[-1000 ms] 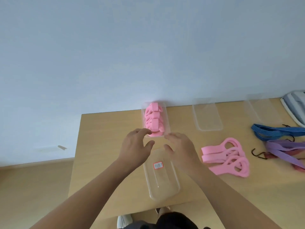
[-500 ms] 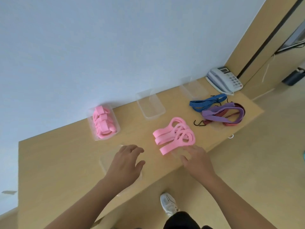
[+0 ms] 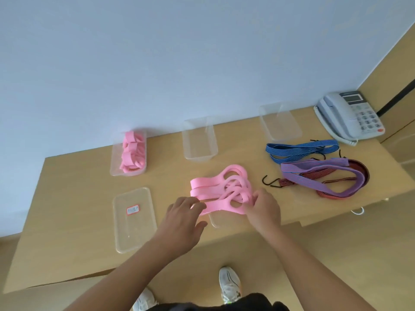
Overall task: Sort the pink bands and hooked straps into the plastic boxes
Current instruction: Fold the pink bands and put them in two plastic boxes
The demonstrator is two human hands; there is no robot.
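A pile of loose pink bands (image 3: 221, 187) lies on the wooden table (image 3: 74, 198) near its front edge. My right hand (image 3: 265, 209) grips the pile's right end with curled fingers. My left hand (image 3: 182, 218) has its fingers curled over the left end of the nearest band, thumb spread below. A clear box (image 3: 115, 168) at the back left holds several folded pink bands (image 3: 131, 151). Two clear boxes stand empty, one at the back middle (image 3: 199, 151) and one at the back right (image 3: 280, 133). The hooked straps lie at the right: blue (image 3: 301, 149), purple (image 3: 314, 176) and red (image 3: 332, 194).
A clear lid (image 3: 134, 234) with a red label lies at the front left. Another clear lid (image 3: 216, 222) lies partly under the pink pile. A grey desk phone (image 3: 350, 115) sits at the far right corner. The table's front edge runs just below my hands.
The view swung right and then steadied. Both hands left the labelled lid, moved right to the loose pink bands and took hold of them.
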